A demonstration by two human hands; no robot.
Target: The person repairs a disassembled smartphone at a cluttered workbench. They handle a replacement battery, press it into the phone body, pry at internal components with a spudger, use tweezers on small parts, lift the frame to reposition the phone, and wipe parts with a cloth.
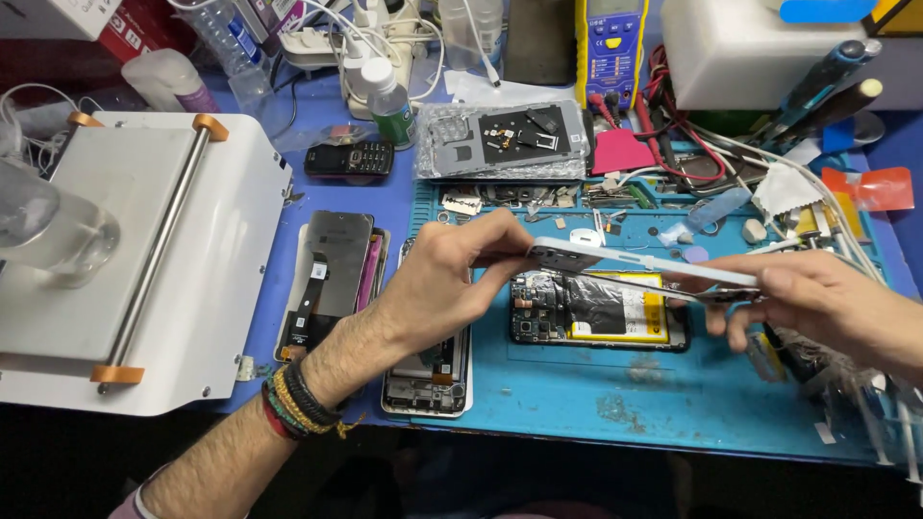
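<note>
Your workbench is lit brightly and evenly from overhead, and colours are strong on the blue mat (577,404) beneath your hands. Your left hand (442,284) casts only a soft shadow on the mat below it; your right hand (817,298) sits at the frame's side, slightly softened. Left of your left hand, the white machine (192,250) reflects a pale glare. Below your wrists the picture falls to near black. Wide-angle distortion bends the far edges, and the clutter beyond your hands is less sharp.

A cluttered blue table (288,144) carries a blue rubber work mat (577,394) — on it an opened phone with yellow-labelled battery (601,309) — beside a white flat-topped machine (125,259).
</note>
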